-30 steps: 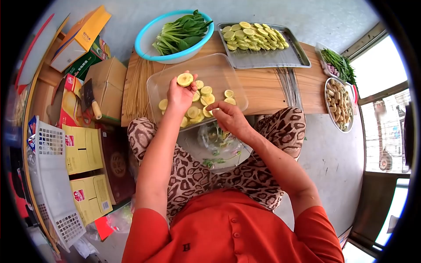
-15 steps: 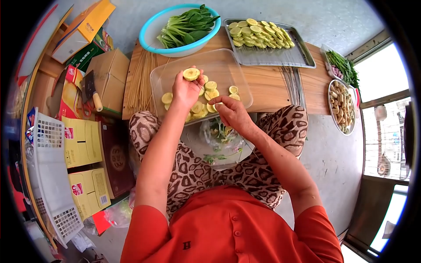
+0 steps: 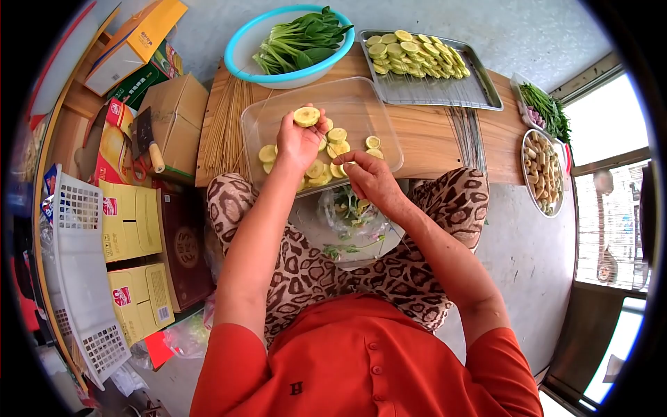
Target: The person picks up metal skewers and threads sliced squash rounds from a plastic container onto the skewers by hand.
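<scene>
My left hand (image 3: 300,144) is above the clear plastic tub (image 3: 267,111), its fingers closed around a round yellow-green zucchini slice (image 3: 306,116). Lower and to the right, my right hand (image 3: 372,179) is closed in a pinch on a thin skewer (image 3: 401,235), of which only part shows below the wrist. Its tip is too fine to make out, and the two hands are apart. Several loose zucchini slices (image 3: 338,135) lie in the tub between and beneath my hands.
Behind the tub stand a blue-rimmed basin (image 3: 237,64) of leafy greens and a metal tray (image 3: 479,94) of skewered slices. Wooden sticks (image 3: 224,132) lie left, metal skewers (image 3: 467,135) right. A plate of brownish pieces (image 3: 542,170) sits far right; boxes (image 3: 132,219) and a cleaver (image 3: 145,128) are left.
The whole view has shifted slightly. My hands keep nearly the same pose, the left still holding the slice and the right still pinching the skewer.
</scene>
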{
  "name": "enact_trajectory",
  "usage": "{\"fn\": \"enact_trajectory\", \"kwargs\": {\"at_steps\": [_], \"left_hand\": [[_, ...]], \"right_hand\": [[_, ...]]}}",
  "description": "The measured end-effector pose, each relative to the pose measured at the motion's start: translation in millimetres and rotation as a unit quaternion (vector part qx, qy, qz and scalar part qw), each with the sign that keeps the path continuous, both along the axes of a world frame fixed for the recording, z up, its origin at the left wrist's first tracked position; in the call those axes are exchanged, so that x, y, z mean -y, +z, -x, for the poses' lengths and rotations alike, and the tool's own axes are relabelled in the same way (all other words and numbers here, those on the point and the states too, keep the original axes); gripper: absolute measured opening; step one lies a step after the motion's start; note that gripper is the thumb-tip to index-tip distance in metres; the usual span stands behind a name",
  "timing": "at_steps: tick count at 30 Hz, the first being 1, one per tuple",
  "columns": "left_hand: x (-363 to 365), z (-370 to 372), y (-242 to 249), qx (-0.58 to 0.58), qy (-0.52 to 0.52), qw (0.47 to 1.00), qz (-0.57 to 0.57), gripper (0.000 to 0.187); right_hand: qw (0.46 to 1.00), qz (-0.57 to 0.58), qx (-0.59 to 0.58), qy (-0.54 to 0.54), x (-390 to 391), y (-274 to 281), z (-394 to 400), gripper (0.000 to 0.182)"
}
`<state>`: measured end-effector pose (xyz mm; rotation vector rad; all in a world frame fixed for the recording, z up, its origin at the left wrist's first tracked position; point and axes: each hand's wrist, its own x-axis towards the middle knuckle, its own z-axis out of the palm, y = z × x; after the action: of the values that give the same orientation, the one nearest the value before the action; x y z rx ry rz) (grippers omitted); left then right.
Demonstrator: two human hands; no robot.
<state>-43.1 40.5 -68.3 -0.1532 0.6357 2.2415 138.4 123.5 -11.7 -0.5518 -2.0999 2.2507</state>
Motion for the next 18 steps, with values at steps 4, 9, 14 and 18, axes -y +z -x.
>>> {"fn": "enact_trajectory", "kwargs": {"at_steps": [4, 9, 14, 18], "left_hand": [[-0.8, -0.1, -1.1, -0.013, -0.001, 1.0, 0.0, 0.037], [-1.5, -1.8, -1.0, -0.038, -0.001, 0.999, -0.007, 0.037], [-2.3, -3.1, 2.6, -0.037, -0.01, 0.999, -0.02, 0.033], [-2.5, -4.0, 3.7, -0.016, -0.014, 0.999, -0.03, 0.033]], "right_hand": [[1.0, 0.002, 0.003, -0.004, 0.1, 0.6, 0.3, 0.023], [1.0, 0.008, -0.002, -0.002, -0.6, -0.7, 0.1, 0.022], [1.0, 0.007, -0.004, -0.006, 0.2, -1.4, 0.6, 0.022], [1.0, 0.007, -0.013, -0.015, 0.4, -3.2, 0.9, 0.02]]}}
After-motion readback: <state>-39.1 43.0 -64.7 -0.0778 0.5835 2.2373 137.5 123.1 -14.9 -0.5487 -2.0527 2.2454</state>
